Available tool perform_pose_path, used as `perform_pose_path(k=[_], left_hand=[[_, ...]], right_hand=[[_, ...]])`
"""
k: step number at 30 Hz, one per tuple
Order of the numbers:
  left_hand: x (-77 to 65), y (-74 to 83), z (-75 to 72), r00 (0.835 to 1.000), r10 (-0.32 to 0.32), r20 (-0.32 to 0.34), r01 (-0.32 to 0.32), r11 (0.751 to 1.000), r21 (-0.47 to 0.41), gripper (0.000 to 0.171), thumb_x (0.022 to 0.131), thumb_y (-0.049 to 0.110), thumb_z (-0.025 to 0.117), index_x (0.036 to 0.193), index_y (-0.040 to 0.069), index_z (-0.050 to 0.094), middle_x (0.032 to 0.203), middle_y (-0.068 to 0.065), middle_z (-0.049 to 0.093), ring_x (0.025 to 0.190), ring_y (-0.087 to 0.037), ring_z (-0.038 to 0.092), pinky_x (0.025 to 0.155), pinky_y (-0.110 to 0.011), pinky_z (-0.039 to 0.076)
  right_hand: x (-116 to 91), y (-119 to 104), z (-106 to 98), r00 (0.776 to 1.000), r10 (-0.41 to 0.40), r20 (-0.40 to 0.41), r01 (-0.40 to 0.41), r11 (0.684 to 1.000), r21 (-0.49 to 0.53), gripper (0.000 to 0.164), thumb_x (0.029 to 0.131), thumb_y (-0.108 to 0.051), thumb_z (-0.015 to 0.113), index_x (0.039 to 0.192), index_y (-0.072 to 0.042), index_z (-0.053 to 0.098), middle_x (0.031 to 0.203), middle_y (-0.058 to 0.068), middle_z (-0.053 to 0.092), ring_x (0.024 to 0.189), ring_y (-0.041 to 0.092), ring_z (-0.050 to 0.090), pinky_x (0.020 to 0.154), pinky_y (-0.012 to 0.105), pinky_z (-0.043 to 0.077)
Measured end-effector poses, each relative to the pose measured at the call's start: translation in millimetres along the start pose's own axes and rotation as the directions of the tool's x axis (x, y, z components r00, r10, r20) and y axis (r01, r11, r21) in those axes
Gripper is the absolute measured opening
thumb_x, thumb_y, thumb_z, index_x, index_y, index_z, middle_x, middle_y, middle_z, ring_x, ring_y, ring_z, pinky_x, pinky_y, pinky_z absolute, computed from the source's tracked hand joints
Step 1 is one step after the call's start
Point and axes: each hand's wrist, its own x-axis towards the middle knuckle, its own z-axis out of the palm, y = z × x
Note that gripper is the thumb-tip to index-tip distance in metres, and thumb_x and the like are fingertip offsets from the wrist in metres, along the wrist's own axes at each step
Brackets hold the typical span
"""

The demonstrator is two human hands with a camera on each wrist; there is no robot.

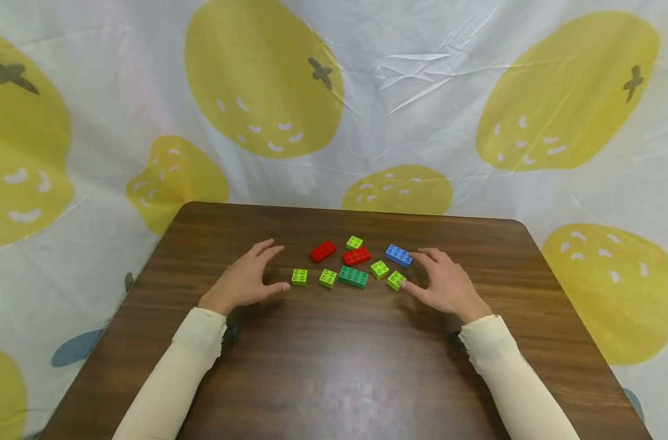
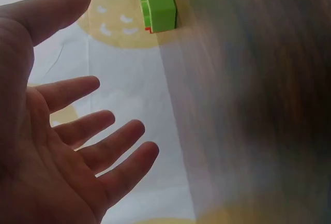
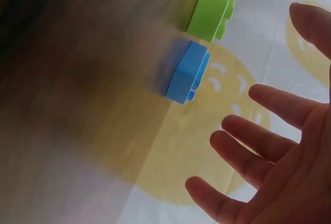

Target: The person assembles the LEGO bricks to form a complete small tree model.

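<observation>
Several toy building blocks lie loosely grouped on the brown table. My left hand (image 1: 247, 278) is spread at the left of the group, its thumb close to a lime block (image 1: 299, 277). At the other side my right hand (image 1: 442, 280) is spread too, its fingertips near the blue block (image 1: 398, 255) and its thumb beside another lime block (image 1: 396, 280). Between the hands are a green block (image 1: 353, 277), two red blocks, one at left (image 1: 322, 252) and one in the middle (image 1: 356, 256), and more lime blocks. Both wrist views show straightened fingers with nothing in them.
The wooden table (image 1: 334, 366) has rounded far corners. Behind it hangs a white cloth (image 1: 400, 91) printed with yellow fruit. Bare tabletop stretches between the blocks and the near side, with a sleeved forearm on each side.
</observation>
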Motion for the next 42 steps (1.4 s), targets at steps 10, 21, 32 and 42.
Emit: perform_pose_path(k=[10, 21, 32, 42], left_hand=[[8.2, -5.7, 7.3, 1.000, -0.008, 0.029, 0.012, 0.990, -0.142, 0.080, 0.092, 0.045, 0.082, 0.157, 0.013, 0.050, 0.153, -0.016, 0.050, 0.137, -0.038, 0.056, 0.111, -0.059, 0.049], [24.2, -13.1, 18.4, 0.996, -0.043, 0.075, 0.062, 0.962, -0.266, 0.075, 0.089, 0.035, 0.087, 0.152, 0.009, 0.054, 0.143, -0.017, 0.059, 0.121, -0.032, 0.068, 0.096, -0.047, 0.059], [32.9, -5.1, 21.0, 0.991, -0.077, 0.105, 0.110, 0.927, -0.358, 0.065, 0.088, 0.021, 0.088, 0.144, 0.004, 0.060, 0.144, -0.017, 0.065, 0.113, -0.027, 0.072, 0.096, -0.044, 0.058], [38.2, -1.9, 27.3, 0.992, -0.061, 0.111, 0.097, 0.931, -0.353, 0.054, 0.087, 0.014, 0.087, 0.136, 0.003, 0.067, 0.132, -0.015, 0.071, 0.101, -0.021, 0.070, 0.090, -0.037, 0.057]], right_hand=[[8, -4, 5, 0.999, -0.019, 0.050, 0.012, 0.991, 0.134, 0.069, 0.096, -0.045, 0.076, 0.146, -0.001, 0.058, 0.140, 0.020, 0.064, 0.127, 0.040, 0.064, 0.105, 0.060, 0.052], [16, -4, 14, 0.991, -0.041, 0.125, 0.009, 0.969, 0.247, 0.063, 0.095, -0.034, 0.079, 0.142, 0.004, 0.061, 0.125, 0.020, 0.071, 0.109, 0.033, 0.069, 0.096, 0.055, 0.056], [24, -10, 14, 0.979, -0.011, 0.205, -0.043, 0.966, 0.255, 0.059, 0.096, -0.034, 0.077, 0.142, 0.001, 0.063, 0.127, 0.017, 0.072, 0.106, 0.028, 0.070, 0.093, 0.052, 0.057], [29, -8, 19, 0.977, -0.007, 0.211, -0.045, 0.969, 0.244, 0.046, 0.093, -0.028, 0.082, 0.130, -0.002, 0.072, 0.093, 0.002, 0.070, 0.081, 0.016, 0.058, 0.074, 0.036, 0.049]])
